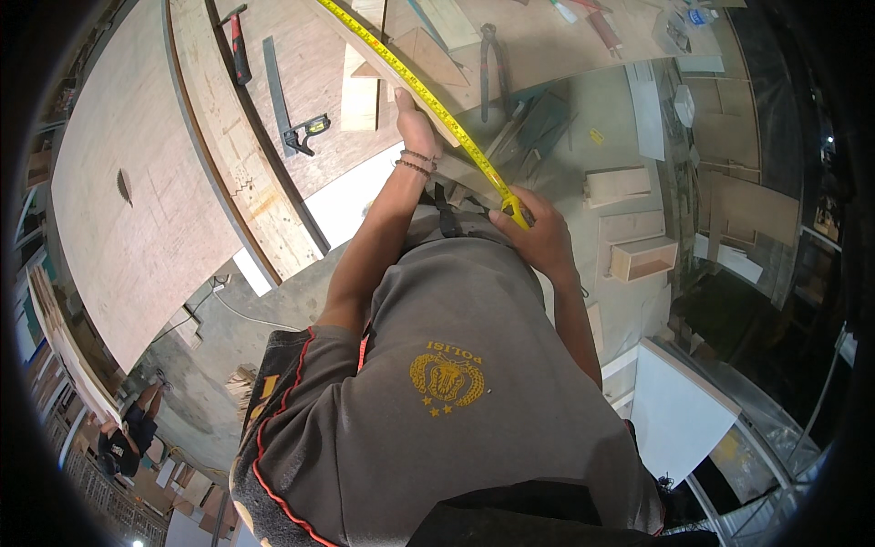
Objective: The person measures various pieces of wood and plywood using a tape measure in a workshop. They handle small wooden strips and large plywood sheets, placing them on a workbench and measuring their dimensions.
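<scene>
A yellow tape measure (437, 110) is drawn out along a long wooden strip (415, 87), slanting from the top edge down to the right. Its case is in my right hand (540, 235), closed around it at the strip's near end. My left hand (418, 129), with beaded bracelets at the wrist, grips the strip about midway. The thumb lies along its side, and the other fingers are mostly hidden by the wood. Left of this hand are a light wooden board (360, 100) and a combination square (299, 135) on the plywood table (319, 68).
A hammer with a red-and-black handle (240, 50) and a long timber beam (223, 137) lie to the left. Pincers (488, 68) rest at the table's edge. On the floor at right stand box-like wooden pieces (643, 260). Far lower left, another person (128, 442) handles long boards.
</scene>
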Motion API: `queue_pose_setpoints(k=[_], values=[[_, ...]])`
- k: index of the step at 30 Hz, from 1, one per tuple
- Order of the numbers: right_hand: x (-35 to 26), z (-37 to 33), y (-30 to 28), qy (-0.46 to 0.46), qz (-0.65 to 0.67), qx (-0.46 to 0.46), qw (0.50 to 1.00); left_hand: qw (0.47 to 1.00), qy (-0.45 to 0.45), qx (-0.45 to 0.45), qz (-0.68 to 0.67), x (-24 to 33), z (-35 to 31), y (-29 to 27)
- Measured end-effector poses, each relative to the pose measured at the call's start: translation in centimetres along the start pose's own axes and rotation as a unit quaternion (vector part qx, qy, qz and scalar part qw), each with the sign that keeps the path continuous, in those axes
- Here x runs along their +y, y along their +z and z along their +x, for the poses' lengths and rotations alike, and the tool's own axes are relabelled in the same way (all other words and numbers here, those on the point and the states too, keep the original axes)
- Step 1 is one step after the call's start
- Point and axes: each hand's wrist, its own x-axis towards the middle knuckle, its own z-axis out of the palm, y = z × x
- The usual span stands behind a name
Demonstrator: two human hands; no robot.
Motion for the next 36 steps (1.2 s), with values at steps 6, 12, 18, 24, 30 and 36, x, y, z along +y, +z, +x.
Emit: queue_pose_setpoints(k=[6, 12, 18, 24, 30, 36], values=[[-0.2, 0.1, -0.1, 0.017, 0.001, -0.013, 1.000, 1.000, 0.008, -0.001, 0.007, -0.2, 0.7, -0.5], [-0.2, 0.1, 0.0, 0.012, -0.004, -0.006, 1.000, 1.000, -0.002, -0.003, 0.003, -0.2, 0.7, -0.3], [0.1, 0.1, 0.2, 0.001, -0.014, -0.003, 1.000, 1.000, 0.007, -0.006, 0.006, 0.1, 0.6, -0.2], [0.1, 0.0, 0.5, 0.006, -0.018, -0.005, 1.000, 1.000, 0.009, -0.013, -0.005, 0.5, 0.0, 0.4], [-0.6, -0.2, 0.4, 0.010, -0.020, -0.009, 1.000, 1.000, -0.005, -0.013, 0.006, 0.8, -0.4, 0.4], [-0.9, -0.3, 0.5, 0.013, -0.020, -0.013, 1.000, 1.000, 0.008, -0.002, 0.024, 0.8, -0.2, -0.1]])
